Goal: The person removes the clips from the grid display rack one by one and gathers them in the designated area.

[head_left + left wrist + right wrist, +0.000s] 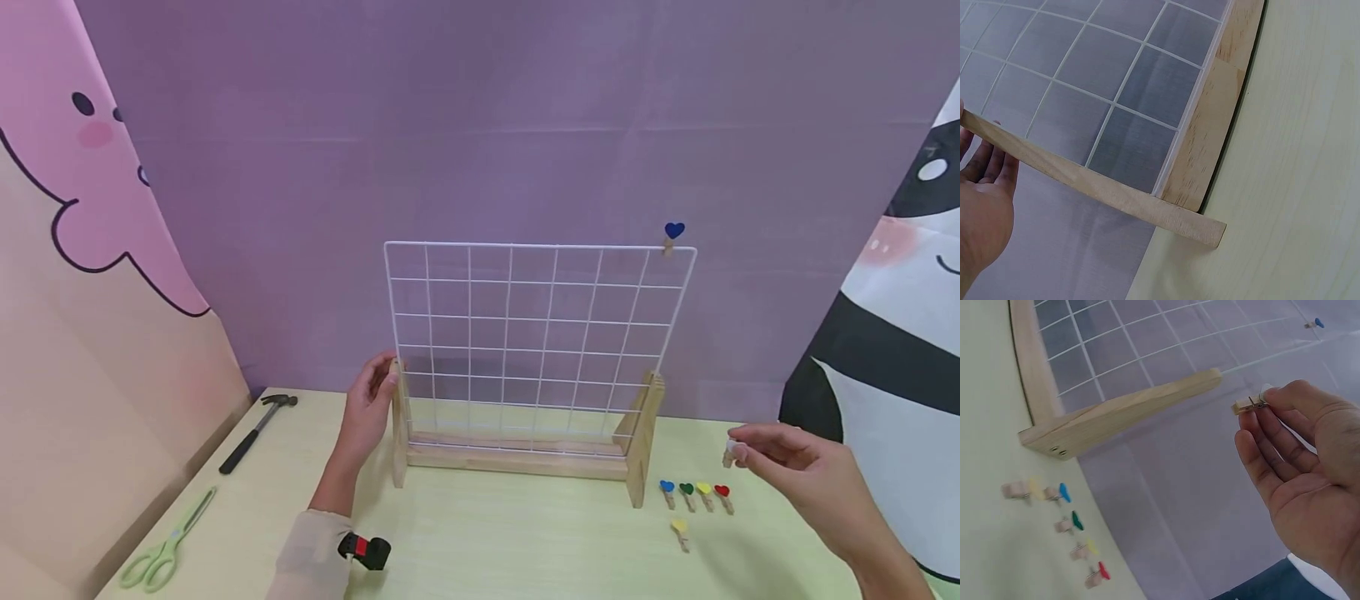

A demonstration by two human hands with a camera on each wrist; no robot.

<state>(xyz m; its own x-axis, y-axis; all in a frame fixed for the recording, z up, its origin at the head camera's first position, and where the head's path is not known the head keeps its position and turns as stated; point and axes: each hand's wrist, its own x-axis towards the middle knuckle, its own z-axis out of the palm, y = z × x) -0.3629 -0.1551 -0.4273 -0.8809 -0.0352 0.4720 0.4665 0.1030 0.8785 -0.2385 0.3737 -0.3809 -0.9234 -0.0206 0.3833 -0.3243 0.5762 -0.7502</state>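
Note:
A white wire grid [525,333] stands upright in a wooden stand [517,462]. My left hand [369,407] holds the top of the stand's left side post [1085,178], fingers behind it in the left wrist view. Right of the stand, above the table, my right hand [810,475] pinches a small wooden clothespin [1249,405] with a whitish top, partly covered by the thumb. A clothespin with a dark blue heart [674,231] is clipped to the grid's top wire near the right corner.
Clothespins with blue [667,487], green [687,490], yellow and red hearts lie in a row right of the stand; a pale yellow one [679,528] lies nearer. At left lie a hammer [255,437] and green scissors [171,546]. A purple backdrop [525,125] hangs behind.

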